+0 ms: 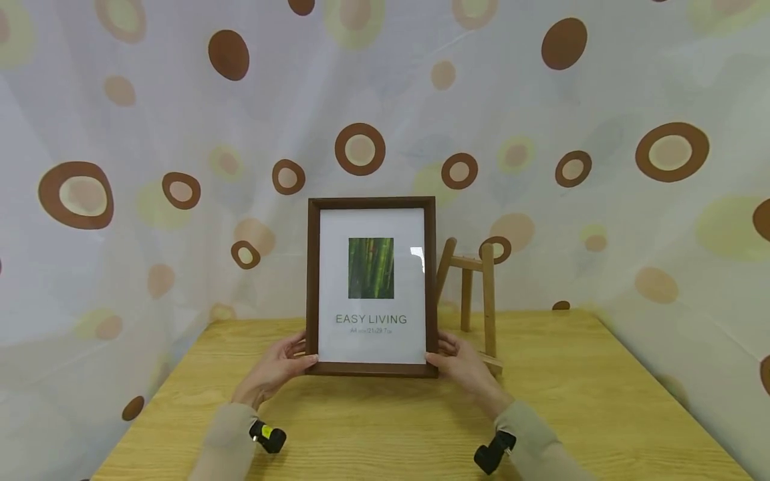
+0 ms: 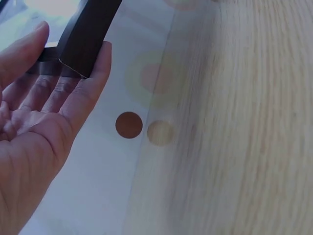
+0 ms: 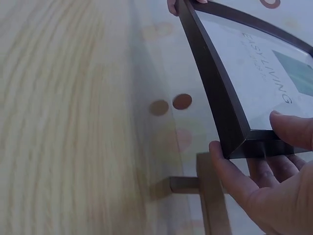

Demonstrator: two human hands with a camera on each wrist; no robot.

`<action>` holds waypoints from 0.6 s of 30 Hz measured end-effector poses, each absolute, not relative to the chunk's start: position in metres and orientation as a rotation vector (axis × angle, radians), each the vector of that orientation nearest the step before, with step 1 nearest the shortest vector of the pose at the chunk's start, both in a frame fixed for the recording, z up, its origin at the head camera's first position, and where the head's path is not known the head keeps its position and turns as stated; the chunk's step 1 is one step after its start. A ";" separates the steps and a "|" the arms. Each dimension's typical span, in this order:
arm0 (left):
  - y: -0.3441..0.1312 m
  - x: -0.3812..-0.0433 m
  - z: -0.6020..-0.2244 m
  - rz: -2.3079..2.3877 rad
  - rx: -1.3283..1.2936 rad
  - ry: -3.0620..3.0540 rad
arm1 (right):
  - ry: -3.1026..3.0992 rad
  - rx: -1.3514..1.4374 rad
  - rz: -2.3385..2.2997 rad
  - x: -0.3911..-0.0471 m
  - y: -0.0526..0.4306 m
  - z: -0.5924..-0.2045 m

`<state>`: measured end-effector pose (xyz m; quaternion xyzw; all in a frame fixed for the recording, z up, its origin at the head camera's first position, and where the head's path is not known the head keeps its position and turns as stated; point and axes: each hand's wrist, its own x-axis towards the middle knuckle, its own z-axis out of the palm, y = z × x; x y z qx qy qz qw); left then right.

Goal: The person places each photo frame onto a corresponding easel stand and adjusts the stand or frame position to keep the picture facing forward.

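Nearest, a light sleeve (image 1: pixel 227 437) on each forearm ends at a black wrist device (image 1: pixel 495 452), worn presumably so that each hand's work can be watched. Beyond, the left hand (image 1: pixel 272 369) and right hand (image 1: pixel 468 369) pinch the lower side edges of a brown picture frame (image 1: pixel 371 287), thumbs on the front, the other fingers behind and under. Gripping opposite sides this low probably shares the weight evenly and leaves the glazed face mostly uncovered.

The frame is upright, in front of the person, midway between the hands; the wrist views show its lower corners raised off the wooden surface (image 1: pixel 367 427). Its printed insert (image 1: pixel 337 267), with a bamboo picture and "EASY LIVING", faces the wearer, right way up for reading. A glare patch marks the glazing.

Farther back, just right of the frame and partly hidden by it, a small wooden easel (image 1: pixel 489 300) stands on splayed legs, a shape that likely steadies it. Behind everything hangs a spotted cloth (image 1: pixel 403 93), seemingly as a screen.
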<state>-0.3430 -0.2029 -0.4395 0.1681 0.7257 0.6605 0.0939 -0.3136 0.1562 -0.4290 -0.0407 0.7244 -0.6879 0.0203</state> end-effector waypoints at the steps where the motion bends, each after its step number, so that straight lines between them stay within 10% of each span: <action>1: -0.200 -0.344 -0.438 1.963 0.505 2.149 | 2.262 -0.131 -2.129 -0.314 0.158 -0.427; 18: -0.164 -0.361 -0.435 1.914 0.523 2.245 | 2.413 -0.226 -2.018 -0.314 0.193 -0.419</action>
